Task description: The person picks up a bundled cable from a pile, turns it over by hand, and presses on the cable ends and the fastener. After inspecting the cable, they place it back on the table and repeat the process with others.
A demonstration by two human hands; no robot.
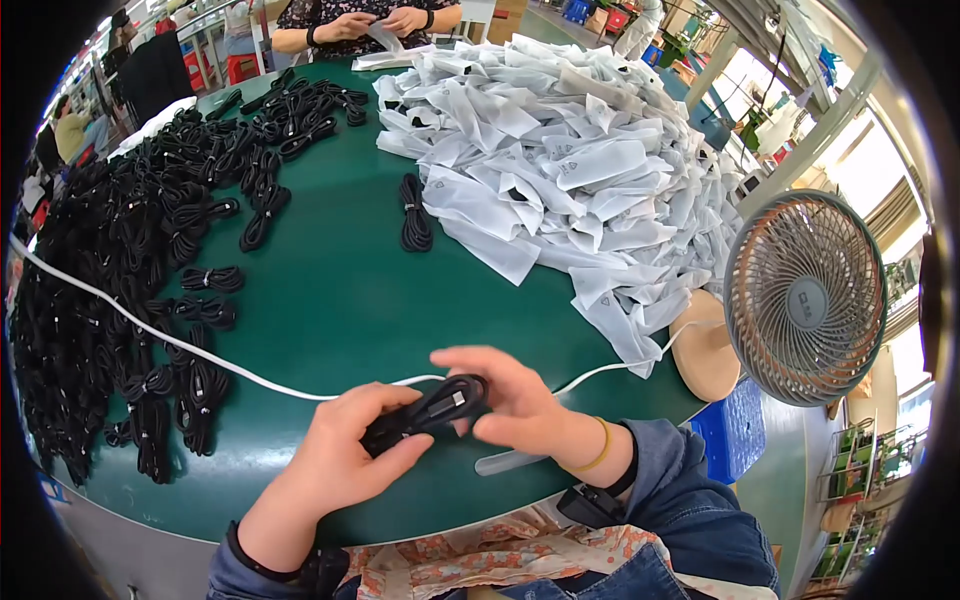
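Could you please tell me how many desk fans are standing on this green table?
1: the grey desk fan stands on a round beige base at the right edge of the green table, beside the white bag pile.

I see bright, even daylight, blown-out glare at the windows point(880, 170) on the right, soft shadows, sharp centre, and fisheye bending with black corners.

This was a packing workshop or factory floor. On the green worktable point(340, 290), black coiled cables point(110, 270) were heaped left of a large pile of white pouches point(570, 160). Beyond it another worker point(365, 20) sat among crates.
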